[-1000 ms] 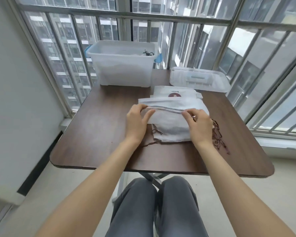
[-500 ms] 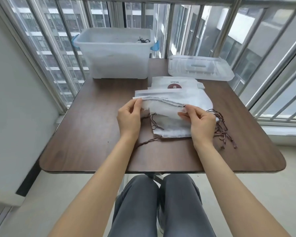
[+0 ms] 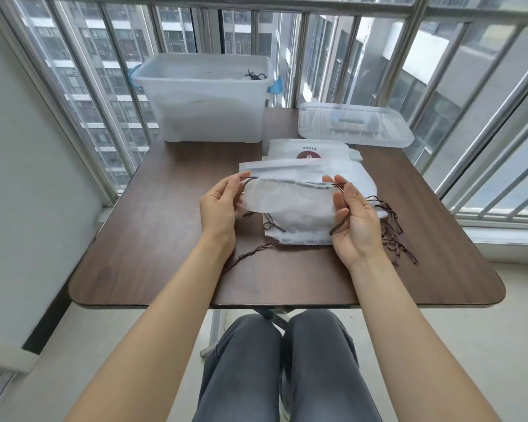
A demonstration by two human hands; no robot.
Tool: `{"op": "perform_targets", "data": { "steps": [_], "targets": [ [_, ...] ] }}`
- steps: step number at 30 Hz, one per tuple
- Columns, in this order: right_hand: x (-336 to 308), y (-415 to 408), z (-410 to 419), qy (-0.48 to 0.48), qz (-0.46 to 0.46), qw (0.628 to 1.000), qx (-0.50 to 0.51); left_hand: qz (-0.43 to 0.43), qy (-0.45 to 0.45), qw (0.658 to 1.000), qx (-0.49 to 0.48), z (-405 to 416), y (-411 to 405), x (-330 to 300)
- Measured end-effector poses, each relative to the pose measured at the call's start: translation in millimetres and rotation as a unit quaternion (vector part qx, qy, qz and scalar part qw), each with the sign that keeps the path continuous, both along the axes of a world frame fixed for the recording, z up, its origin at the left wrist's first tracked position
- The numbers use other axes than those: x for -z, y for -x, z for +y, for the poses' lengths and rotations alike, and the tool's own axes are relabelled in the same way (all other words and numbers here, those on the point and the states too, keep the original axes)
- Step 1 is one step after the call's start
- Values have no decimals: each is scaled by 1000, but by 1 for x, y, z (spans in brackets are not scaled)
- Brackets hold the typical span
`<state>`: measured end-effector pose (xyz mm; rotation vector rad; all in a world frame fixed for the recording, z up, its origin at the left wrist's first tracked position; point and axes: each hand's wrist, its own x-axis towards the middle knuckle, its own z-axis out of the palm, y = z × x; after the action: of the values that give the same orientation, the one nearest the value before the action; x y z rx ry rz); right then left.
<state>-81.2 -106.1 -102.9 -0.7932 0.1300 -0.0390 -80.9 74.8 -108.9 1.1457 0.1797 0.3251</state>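
Well, dark wood surface by balcony railing; L hand & R hand each pinch white pouch at cord ends; bin contents unclear.

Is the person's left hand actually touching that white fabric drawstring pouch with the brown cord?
Touching. The head view shows the left hand pinching the left end of the white fabric drawstring pouch between thumb and fingers.

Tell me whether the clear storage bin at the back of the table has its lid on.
Lid off. The bin stands open-topped; its lid lies flat on the table beside it.
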Motion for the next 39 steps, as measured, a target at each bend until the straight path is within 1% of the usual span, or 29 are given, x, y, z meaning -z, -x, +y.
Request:
{"op": "perform_targets", "data": {
  "steps": [3, 4, 5, 8, 10, 12, 14, 15, 16, 17, 18, 19, 20, 21, 23, 24, 25, 26, 27, 29, 32, 34, 39],
  "targets": [
    [0, 0, 1, -98, 6, 995, -18, 2, 32, 998, 46, 7, 0, 2],
    [0, 0, 0, -113, 7, 993, -19, 3, 35, 997, 63, 10, 0, 3],
    [0, -1, 1, -112, 7, 994, -19, 4, 40, 996, 77, 12, 0, 3],
    [1, -3, 4, -69, 0, 998, -12, 15, 66, 994, 91, 14, -1, 3],
    [2, -5, 6, -50, -8, 999, -2, 25, 62, 994, 88, 12, -1, 2],
    [3, -7, 6, -32, -18, 999, 17, 37, 27, 997, 68, 9, -2, 2],
    [3, -10, 6, -4, -32, 999, 40, 41, -7, 999, 27, 6, -2, 2],
    [4, -11, 6, 17, -40, 998, 54, 34, -39, 999, -1, 5, -1, 2],
    [6, -11, 6, 41, -49, 996, 69, 20, -94, 995, -29, 4, 0, 3],
    [7, -12, 6, 72, -57, 992, 86, 0, -173, 983, -51, 3, 2, 4],
    [9, -11, 5, 119, -65, 985, 105, -23, -260, 964, -60, 2, 3, 5],
    [11, -10, 4, 191, -75, 971, 126, -44, -334, 940, -58, 0, 5, 6],
    [13, -9, 3, 286, -88, 943, 144, -60, -389, 918, -50, -2, 5, 7],
    [15, -7, 4, 387, -106, 903, 153, -77, -433, 897, -44, -2, 5, 8],
    [19, -4, 8, 551, -147, 803, 173, -110, -509, 852, -57, -3, 4, 12],
    [21, -2, 11, 599, -171, 758, 194, -119, -534, 835, -68, -3, 4, 15],
    [21, -1, 14, 630, -195, 720, 218, -122, -550, 822, -82, -4, 4, 16],
    [21, 1, 17, 648, -211, 692, 239, -124, -561, 812, -97, -4, 4, 17],
    [21, 1, 18, 660, -217, 674, 251, -125, -570, 804, -112, -4, 5, 17],
    [21, 1, 19, 672, -213, 662, 253, -118, -576, 799, -125, -5, 6, 16],
    [22, 0, 20, 684, -183, 666, 233, -93, -572, 804, -129, -6, 5, 15],
    [23, 0, 21, 695, -166, 664, 221, -80, -559, 816, -126, -6, 6, 14],
    [23, 0, 22, 702, -150, 662, 215, -79, -514, 850, -80, -7, 8, 12]
  ]
}}
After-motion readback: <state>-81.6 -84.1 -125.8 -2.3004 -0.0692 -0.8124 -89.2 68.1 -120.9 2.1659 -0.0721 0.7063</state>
